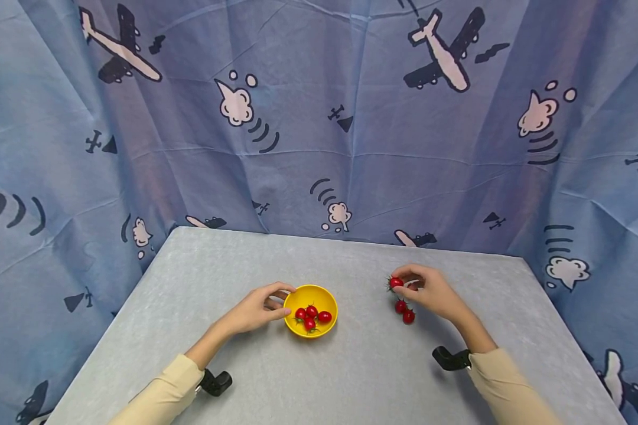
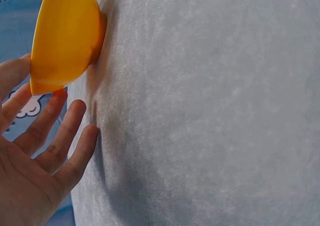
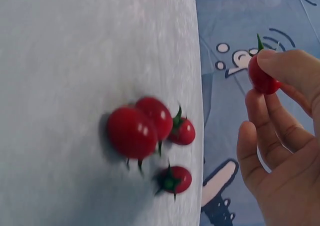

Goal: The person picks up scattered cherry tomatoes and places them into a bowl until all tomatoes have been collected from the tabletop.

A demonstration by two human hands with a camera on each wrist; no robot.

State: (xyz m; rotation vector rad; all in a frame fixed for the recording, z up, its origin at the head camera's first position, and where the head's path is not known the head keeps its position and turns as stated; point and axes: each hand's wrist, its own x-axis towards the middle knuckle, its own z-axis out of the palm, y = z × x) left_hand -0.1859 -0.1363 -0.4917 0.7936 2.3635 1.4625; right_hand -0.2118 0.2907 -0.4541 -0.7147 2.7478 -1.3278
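Observation:
A yellow bowl [image 1: 293, 330] stands on the table with several cherry tomatoes [image 1: 311, 311] inside it. My left hand [image 1: 257, 308] holds the bowl's left rim, thumb and forefinger at the edge; in the left wrist view the other fingers [image 2: 65, 131] spread loosely below its outer wall. Between thumb and fingertips, my right hand [image 1: 427, 290] pinches a cherry tomato [image 3: 262, 76] with a green stem, raised above the table. Beneath that hand lie several more cherry tomatoes [image 3: 131, 132], two of them showing in the head view near the wrist side [image 1: 408, 317].
The grey-white table [image 1: 351, 378] reaches back to a blue curtain [image 1: 308, 118] printed with airplanes and clouds. A black camera mount [image 1: 215, 382] sits at the left wrist, another black mount [image 1: 451, 358] at the right.

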